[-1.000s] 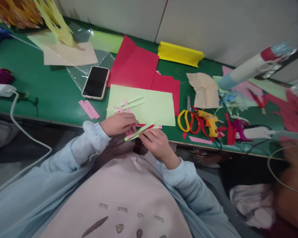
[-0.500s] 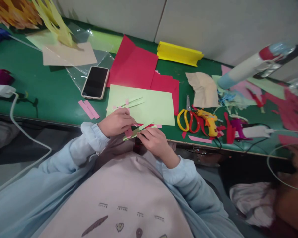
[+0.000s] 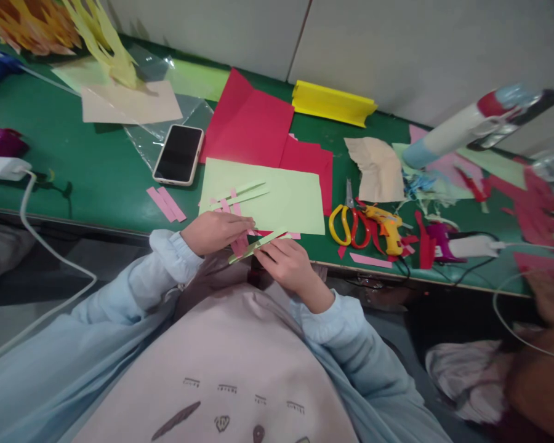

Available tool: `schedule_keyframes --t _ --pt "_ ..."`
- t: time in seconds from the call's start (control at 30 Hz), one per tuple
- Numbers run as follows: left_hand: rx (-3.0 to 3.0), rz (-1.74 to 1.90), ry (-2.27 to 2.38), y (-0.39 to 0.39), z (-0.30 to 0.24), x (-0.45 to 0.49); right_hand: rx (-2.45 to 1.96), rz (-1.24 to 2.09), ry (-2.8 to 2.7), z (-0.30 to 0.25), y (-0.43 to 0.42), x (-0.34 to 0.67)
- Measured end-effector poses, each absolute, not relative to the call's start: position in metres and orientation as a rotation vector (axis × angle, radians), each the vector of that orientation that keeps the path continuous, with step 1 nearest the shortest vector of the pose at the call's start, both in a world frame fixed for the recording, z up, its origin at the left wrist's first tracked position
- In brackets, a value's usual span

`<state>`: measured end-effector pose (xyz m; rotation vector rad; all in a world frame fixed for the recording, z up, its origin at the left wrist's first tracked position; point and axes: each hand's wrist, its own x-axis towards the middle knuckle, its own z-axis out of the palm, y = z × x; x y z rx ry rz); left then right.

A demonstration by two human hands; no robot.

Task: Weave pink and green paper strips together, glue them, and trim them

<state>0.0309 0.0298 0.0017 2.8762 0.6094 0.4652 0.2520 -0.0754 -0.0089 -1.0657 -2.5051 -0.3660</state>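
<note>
Narrow pink paper strips [image 3: 224, 206] cross light green paper strips [image 3: 252, 195] in a lattice at the table's front edge. My left hand [image 3: 216, 232] lies over the lattice's left side, fingers pressed together with the tips at the pink strips; part of the lattice is hidden under it. My right hand [image 3: 286, 263] pinches a green paper strip [image 3: 253, 246] that slants across the lower pink ends. Beneath the upper strips is a light green paper sheet [image 3: 295, 197].
Left of the sheet are a phone [image 3: 178, 154] and two loose pink strips [image 3: 166, 204]. Red paper [image 3: 249, 123] lies behind. On the right are scissors [image 3: 349, 218], a yellow glue gun [image 3: 388, 227] and a cream cloth-like piece [image 3: 377, 169]. A person's arm [image 3: 551, 301] shows at far right.
My left hand has shifted slightly down and its fingers lie flatter, so more of the pink strips shows above it. My right hand stays nearly still on the green strip.
</note>
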Motion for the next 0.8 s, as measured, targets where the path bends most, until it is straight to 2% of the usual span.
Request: schedule_keyframes --t 0.3,0.8 --pt "2.884 0.57 0.531 0.031 0.002 0.04 -1.032 -0.444 -2.481 -0.004 -0.075 0.25" --pt "2.934 0.69 0.525 0.039 0.001 0.032 -1.045 -0.392 -2.526 -0.007 -0.075 0.253"
